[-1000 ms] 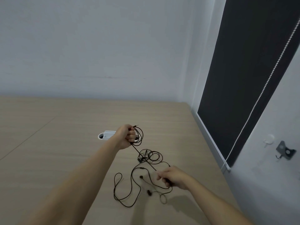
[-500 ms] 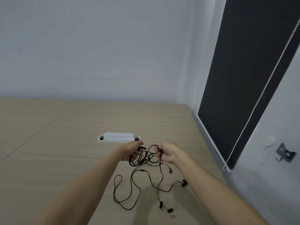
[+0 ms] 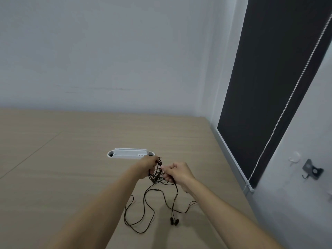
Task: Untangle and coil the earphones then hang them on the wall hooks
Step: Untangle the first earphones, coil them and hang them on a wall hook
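Above the table (image 3: 71, 159), both hands (fingers curled) grip the earphones (image 3: 158, 174).

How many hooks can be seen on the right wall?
2: a white hook beside the blind's bead chain, and a dark metal hook just right of it. More may lie outside the frame.

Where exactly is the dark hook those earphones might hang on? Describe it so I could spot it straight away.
Start at the tall dark window blind on the right and follow its beaded cord down to the lower end. On the pale wall just right of that, the dark metal hook sits beside a clear hook. It is the only dark, angular fitting on that wall.
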The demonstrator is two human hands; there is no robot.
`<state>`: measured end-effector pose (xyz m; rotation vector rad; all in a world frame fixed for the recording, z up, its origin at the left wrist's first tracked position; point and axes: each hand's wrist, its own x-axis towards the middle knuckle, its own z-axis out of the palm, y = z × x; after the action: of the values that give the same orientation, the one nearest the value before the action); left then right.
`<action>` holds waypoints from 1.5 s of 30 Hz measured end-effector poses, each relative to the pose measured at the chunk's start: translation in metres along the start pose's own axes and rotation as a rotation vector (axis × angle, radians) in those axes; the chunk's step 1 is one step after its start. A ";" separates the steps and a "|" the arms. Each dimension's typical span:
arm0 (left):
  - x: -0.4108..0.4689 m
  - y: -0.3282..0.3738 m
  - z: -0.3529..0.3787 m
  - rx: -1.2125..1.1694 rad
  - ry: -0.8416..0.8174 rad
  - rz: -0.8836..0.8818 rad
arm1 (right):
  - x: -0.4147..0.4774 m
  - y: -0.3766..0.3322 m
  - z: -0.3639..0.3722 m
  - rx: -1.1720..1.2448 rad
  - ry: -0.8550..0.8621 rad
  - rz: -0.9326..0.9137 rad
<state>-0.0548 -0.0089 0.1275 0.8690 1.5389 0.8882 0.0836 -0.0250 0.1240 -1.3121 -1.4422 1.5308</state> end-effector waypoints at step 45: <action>-0.008 -0.003 -0.001 -0.197 -0.029 -0.097 | -0.011 0.009 0.016 -0.039 -0.119 -0.022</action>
<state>-0.0546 -0.0178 0.1284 0.6572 1.4291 0.9346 0.0736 -0.0422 0.1162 -1.2412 -1.5629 1.5970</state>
